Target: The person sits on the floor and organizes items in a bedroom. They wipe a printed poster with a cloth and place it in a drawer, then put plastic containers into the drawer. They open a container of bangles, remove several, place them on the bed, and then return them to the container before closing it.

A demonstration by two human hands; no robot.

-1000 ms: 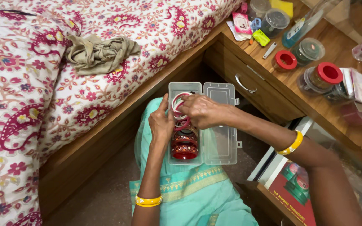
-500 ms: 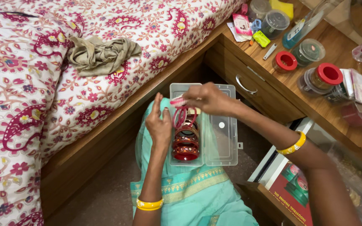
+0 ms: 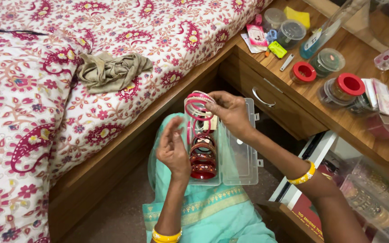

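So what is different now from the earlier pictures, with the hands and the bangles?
The right hand has lifted a few pink bangles up out of the clear plastic box. The left hand has let go and hovers open beside it. The red bangles stay in the box, on the lap.

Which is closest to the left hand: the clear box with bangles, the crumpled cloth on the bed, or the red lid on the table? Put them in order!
From the left hand:
1. Clear box, just right of it.
2. Crumpled cloth, up on the bed.
3. Red lid, far right on the table.

Right hand [image 3: 230,110] lifts pink bangles [image 3: 197,107] above the clear box [image 3: 241,157]; left hand [image 3: 173,147] open beside it.
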